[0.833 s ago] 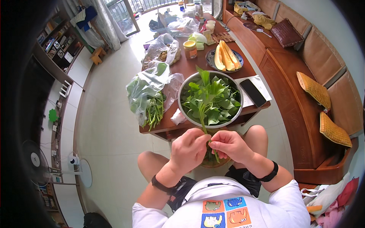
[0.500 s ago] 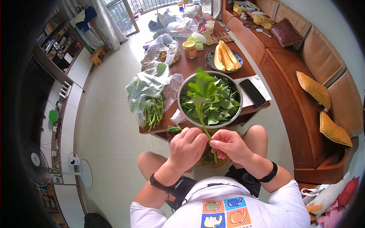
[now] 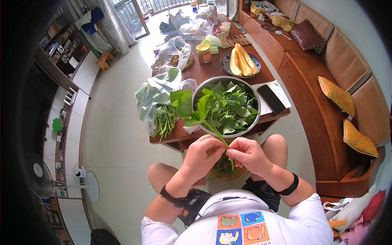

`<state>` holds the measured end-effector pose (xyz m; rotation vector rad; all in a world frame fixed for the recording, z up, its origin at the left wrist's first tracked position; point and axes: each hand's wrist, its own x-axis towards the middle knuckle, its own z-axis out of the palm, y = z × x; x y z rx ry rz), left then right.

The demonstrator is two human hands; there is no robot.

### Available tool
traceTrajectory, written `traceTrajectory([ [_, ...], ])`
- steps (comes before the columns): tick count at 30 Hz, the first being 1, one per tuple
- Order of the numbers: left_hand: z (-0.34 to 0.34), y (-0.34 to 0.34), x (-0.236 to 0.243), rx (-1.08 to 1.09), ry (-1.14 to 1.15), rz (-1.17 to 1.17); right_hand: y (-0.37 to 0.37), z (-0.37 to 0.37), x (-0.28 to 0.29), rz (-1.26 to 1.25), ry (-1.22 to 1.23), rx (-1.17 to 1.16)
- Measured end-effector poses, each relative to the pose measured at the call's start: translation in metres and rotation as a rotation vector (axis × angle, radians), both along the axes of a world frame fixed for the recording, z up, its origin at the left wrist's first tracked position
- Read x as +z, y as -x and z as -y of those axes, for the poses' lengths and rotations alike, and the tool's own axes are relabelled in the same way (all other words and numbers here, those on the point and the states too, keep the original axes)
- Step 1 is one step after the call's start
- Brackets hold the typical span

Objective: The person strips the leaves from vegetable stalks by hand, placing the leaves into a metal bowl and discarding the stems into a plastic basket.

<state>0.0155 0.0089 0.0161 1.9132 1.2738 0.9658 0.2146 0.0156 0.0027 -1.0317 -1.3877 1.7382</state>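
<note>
Left hand (image 3: 203,154): closed, fingertips pinched on the leafy stalk (image 3: 204,118) at its lower stem.
Right hand (image 3: 247,154): closed likewise, thumb and forefinger nipped on the same stem, just beside the left; the knuckles of both nearly touch.
Leafy stalk: held at an angle, thin green stem running up and away from both hands; broad soft leaves fanned over the near rim of the bowl (image 3: 253,123).
Bowl: round, metal, smooth and shiny; filled w/ loose picked leaves. Sits just beyond the hands, at the table's (image 3: 204,72) near edge.
Table edge: dark brown wood, straight front, directly ahead of the hands and above the knees. Little room is left btwn edge and hands.
Small basket (image 3: 224,169): seen under the hands btwn the knees, woven-looking rim, greens inside; mostly hidden.
Plastic bag (image 3: 157,96): clear, crinkled, to the left of the left hand; a bundle of stalks spills from it toward the table edge.
Phone (image 3: 271,99): flat, black, on white paper, beyond the right hand near the right corner.
Plate of melon slices (image 3: 240,64): farther out, past the bowl.
Open room: pale tiled floor lies wide open to the left; wooden bench (image 3: 322,118) w/ woven cushions closes the right side.
</note>
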Motion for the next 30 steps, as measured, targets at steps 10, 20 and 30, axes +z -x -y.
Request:
traceTrajectory([
  [10,0.007,-0.019,-0.028,0.052,0.390,0.796,0.002,-0.007,-0.006,-0.046,0.052,-0.008],
  [20,0.009,-0.023,-0.026,0.057,0.389,0.913,0.000,-0.010,-0.004,-0.095,0.042,0.017],
  [30,-0.005,0.013,0.000,0.170,0.211,1.149,-0.004,-0.007,-0.008,-0.033,0.096,0.144],
])
